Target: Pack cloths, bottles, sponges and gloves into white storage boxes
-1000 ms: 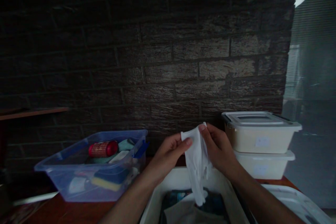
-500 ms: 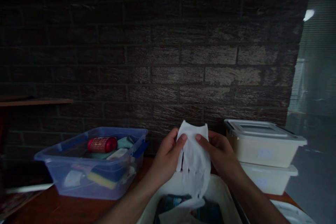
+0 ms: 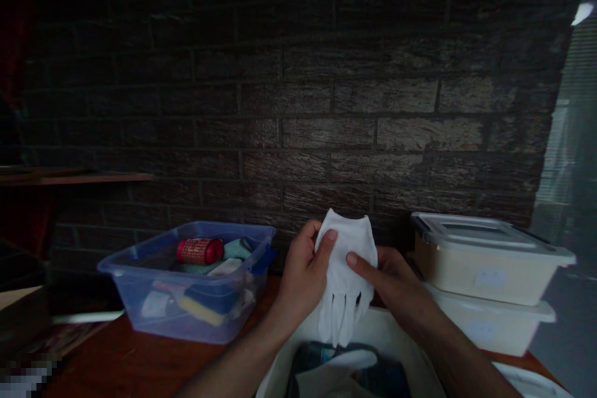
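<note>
A white fabric glove hangs with its cuff up and its fingers down. My left hand pinches its left edge, thumb on the front. On the other edge my right hand grips it the same way, thumb pressed on the cloth. Below the glove's fingertips stands an open white bin. Inside it lie dark packaged items and a white piece of cloth or glove, whose kind I cannot tell for sure.
On the left of the wooden table stands a clear blue tub holding a red can, cloths and a yellow-blue sponge. Two stacked lidded boxes stand right. A white lid lies in front of them. Behind is a brick wall.
The glove now hangs flatter, its fingers lying straighter and separate. My right thumb has slid slightly lower on it. The view has turned a little to the left.
</note>
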The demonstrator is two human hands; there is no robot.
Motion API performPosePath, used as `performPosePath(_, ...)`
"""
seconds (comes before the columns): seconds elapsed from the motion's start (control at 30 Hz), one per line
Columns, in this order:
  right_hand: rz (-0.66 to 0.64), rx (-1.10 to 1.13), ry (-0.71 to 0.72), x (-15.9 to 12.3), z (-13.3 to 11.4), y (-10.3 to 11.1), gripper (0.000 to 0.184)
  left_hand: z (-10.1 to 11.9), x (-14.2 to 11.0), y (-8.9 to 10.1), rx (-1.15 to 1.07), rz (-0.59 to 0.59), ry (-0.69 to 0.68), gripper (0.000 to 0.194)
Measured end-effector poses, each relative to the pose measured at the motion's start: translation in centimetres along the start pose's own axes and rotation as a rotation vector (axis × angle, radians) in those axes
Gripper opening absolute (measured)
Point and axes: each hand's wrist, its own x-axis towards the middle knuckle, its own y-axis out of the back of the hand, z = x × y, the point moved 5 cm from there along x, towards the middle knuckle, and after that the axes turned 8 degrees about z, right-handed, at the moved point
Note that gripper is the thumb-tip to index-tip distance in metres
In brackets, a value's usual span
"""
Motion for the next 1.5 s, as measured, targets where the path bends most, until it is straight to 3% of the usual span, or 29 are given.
performPosePath(0.13,0.041,-0.083,0.052,0.0,0.4,-0.2,0.043,0.3,0.1,0.4,-0.016,0.047,-0.027,0.027)
performPosePath(0.3,0.111,-0.186,0.2,-0.2,-0.8,0.5,0.041,0.3,0.1,-0.1,-0.149,0.0,0.083,0.03)
performPosePath(0.37,0.134,-0.235,0.268,-0.2,-1.3,0.8,0.039,0.3,0.0,-0.7,-0.249,-0.106,0.194,0.034)
performPosePath(0.5,0.224,-0.331,0.347,0.1,-2.3,1.9,0.043,0.1,-0.8,-2.0,-0.32,-0.429,0.368,0.043)
performPosePath(0.67,0.261,-0.35,0.288,0.0,-2.9,3.1,0.047,-0.2,-1.3,-1.8,-0.299,-0.532,0.402,0.057)
performPosePath(0.77,0.216,-0.25,0.223,-0.5,-3.1,3.2,0.045,-0.3,-1.3,-1.8,-0.344,-0.601,0.437,0.059)
performPosePath(0.87,0.056,-0.173,0.127,-0.9,-2.8,2.8,0.04,-0.7,-0.5,-1.3,-0.475,-0.536,0.517,0.042)
performPosePath(1.0,-0.219,-0.284,-0.026,-1.1,-1.4,2.5,0.036,-1.6,0.5,-0.5,-0.497,-0.385,0.611,0.035)
performPosePath(1.07,-0.329,-0.352,-0.089,-1.0,-0.8,2.7,0.036,-1.5,0.9,0.1,-0.385,-0.323,0.555,0.027)
performPosePath(1.17,-0.435,-0.456,-0.135,-0.8,-0.3,3.3,0.035,-0.9,1.0,0.7,-0.202,-0.348,0.426,0.023)
performPosePath(1.23,-0.456,-0.523,-0.139,-0.7,-0.3,3.8,0.034,-0.6,1.2,1.0,-0.138,-0.354,0.366,0.02)
performPosePath(1.33,-0.436,-0.568,-0.155,-0.5,-0.5,4.8,0.029,-0.5,1.7,1.6,-0.09,-0.263,0.298,0.017)
performPosePath(1.5,-0.242,-0.433,-0.113,0.6,-0.6,6.3,0.025,-1.0,2.6,2.2,-0.025,-0.153,0.209,0.019)
